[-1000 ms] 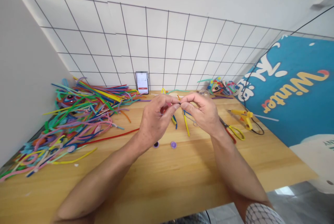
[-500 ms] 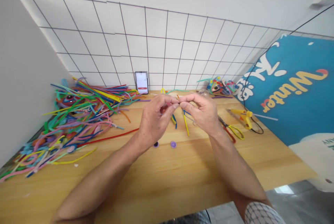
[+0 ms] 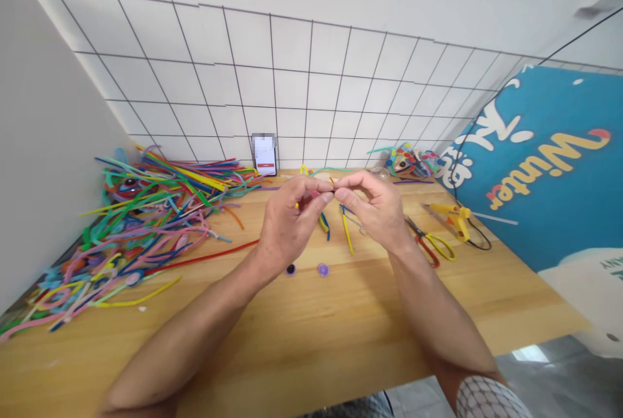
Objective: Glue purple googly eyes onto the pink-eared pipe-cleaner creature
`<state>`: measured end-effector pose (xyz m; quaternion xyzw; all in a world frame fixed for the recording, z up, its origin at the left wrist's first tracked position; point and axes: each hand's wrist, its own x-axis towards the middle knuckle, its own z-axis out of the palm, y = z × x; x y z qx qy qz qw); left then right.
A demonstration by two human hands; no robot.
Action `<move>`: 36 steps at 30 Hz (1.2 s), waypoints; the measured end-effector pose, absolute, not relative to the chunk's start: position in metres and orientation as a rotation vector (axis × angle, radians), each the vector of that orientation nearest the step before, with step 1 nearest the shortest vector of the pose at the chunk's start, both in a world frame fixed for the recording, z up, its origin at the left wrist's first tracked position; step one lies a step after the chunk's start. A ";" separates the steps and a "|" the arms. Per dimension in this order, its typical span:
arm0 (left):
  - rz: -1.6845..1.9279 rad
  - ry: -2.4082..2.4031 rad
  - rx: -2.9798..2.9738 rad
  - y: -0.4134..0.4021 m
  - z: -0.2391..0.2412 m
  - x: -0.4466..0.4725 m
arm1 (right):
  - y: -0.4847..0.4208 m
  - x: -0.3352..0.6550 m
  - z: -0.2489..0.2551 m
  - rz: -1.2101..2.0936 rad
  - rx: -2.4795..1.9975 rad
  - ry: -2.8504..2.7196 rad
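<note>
My left hand (image 3: 291, 215) and my right hand (image 3: 372, 207) meet above the table, thumbs and forefingers pinched together. A small dark thing shows between their fingertips, too little of it to name. Just behind them an orange tip sticks up. Below the hands lie a blue-and-yellow pipe cleaner piece (image 3: 348, 233) and a dark blue one (image 3: 328, 228). Nearer to me on the wood are a purple-rimmed googly eye (image 3: 291, 269) and a small purple disc (image 3: 323, 270).
A tangled heap of pipe cleaners (image 3: 160, 210) covers the left side. To the right lie scissors (image 3: 433, 246) and a yellow glue gun (image 3: 455, 215). A phone (image 3: 264, 154) leans on the grid wall; decorated crafts (image 3: 403, 161) stand at the back right.
Both hands keep their pinch at nearly the same spot. My right hand has shifted very slightly, and the googly eye by my left wrist shows a little more.
</note>
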<state>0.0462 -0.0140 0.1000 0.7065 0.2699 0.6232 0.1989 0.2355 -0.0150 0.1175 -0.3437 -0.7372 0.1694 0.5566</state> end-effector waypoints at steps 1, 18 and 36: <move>1.734 0.759 1.950 -0.014 0.099 0.047 | -0.015 0.235 0.118 0.397 -0.808 -1.748; 1.480 0.657 1.527 -0.013 0.111 0.046 | -0.021 0.231 0.123 0.431 -0.891 -1.782; 1.289 0.645 1.325 -0.001 0.107 0.044 | -0.018 0.227 0.120 0.536 -0.962 -1.828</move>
